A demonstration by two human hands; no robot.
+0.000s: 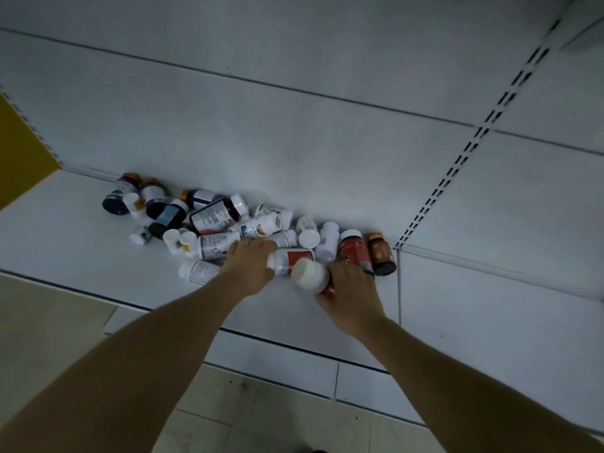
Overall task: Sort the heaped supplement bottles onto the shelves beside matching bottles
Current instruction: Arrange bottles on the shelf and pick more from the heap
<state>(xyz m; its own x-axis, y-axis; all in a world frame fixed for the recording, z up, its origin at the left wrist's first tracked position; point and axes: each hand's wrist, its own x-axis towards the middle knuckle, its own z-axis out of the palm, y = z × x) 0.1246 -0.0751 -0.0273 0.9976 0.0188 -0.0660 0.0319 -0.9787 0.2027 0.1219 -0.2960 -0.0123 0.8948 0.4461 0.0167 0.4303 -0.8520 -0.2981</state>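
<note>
Several supplement bottles lie heaped (215, 217) on a low white shelf (65, 230), against its back panel. My left hand (250, 268) grips a white bottle with a red label (292, 258) that lies on its side at the front of the heap. My right hand (351, 295) holds a red bottle with a white cap (310, 276), lifted and tilted with the cap towards me. A red bottle (354, 251) and a brown amber bottle (380, 253) lie at the heap's right end. Dark purple bottles (121, 196) lie at the left end.
The white back panel (294, 142) rises behind the heap. A slotted upright (467, 148) runs diagonally on the right, with a second shelf section (490, 322) beyond it. A yellow panel (23, 152) stands at the left. Tiled floor (228, 410) lies below the shelf edge.
</note>
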